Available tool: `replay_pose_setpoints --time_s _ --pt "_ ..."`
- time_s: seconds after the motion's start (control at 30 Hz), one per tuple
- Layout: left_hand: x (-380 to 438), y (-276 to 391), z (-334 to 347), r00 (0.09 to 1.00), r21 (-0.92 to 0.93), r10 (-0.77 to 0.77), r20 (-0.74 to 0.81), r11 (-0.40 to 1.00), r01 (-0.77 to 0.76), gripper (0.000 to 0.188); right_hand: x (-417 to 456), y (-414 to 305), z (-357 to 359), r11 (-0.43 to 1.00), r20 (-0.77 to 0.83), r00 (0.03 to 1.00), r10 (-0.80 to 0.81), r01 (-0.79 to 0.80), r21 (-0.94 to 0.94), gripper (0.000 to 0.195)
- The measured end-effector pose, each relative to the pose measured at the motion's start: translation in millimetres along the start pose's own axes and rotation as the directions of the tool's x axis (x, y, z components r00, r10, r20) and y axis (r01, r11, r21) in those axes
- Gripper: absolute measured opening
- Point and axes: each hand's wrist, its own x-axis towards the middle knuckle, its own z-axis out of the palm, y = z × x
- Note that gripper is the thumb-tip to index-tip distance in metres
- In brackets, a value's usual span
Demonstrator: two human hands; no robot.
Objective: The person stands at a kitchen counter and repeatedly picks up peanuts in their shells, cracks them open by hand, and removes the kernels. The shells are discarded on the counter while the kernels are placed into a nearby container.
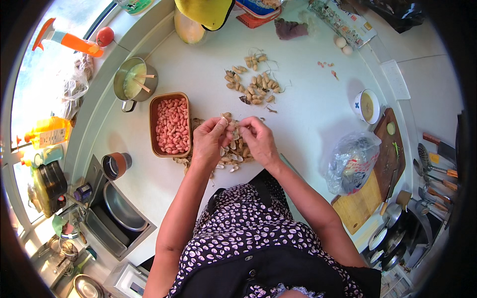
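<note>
My left hand pinches a piece of peanut shell between thumb and fingers. Close on its right, my right hand has its thumb and index finger together at a pale shell piece; how much it grips is hard to tell. Beneath and around both hands lies a heap of cracked peanut shells. Just left of the heap stands a brown-rimmed rectangular tin full of pink shelled peanuts. Unshelled peanuts lie loosely grouped on the white counter beyond my hands.
A steel pot with liquid and a cup stand left, near the sink. To the right are a patterned bowl, a filled plastic bag and cutting boards with a knife. A yellow-green cover lies at the back.
</note>
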Motion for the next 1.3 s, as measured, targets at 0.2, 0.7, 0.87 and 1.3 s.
replay_pose_setpoints --time_s 0.2,0.7,0.87,1.3 --pt "0.5 -9.9 -25.4 0.991 0.238 -0.132 0.014 0.963 0.125 0.02 16.0 0.1 -19.6 0.956 -0.025 0.989 -0.147 0.135 -0.259 0.019" --pt "-12.1 74.6 -87.4 0.879 0.877 0.477 0.001 0.421 -0.23 0.018 135.7 15.8 -53.3 0.606 0.24 0.94 -0.241 0.339 -0.719 0.02" --pt "-20.5 75.5 -59.5 0.74 0.962 0.662 0.123 0.103 -0.252 0.019 134.8 20.3 -56.7 0.729 0.079 0.929 -0.362 0.334 -0.597 0.011" --pt "-16.2 12.8 28.4 0.856 0.812 0.451 0.251 0.383 -0.44 0.018 127.2 6.0 -52.9 0.668 0.164 0.897 -0.411 0.418 -0.616 0.029"
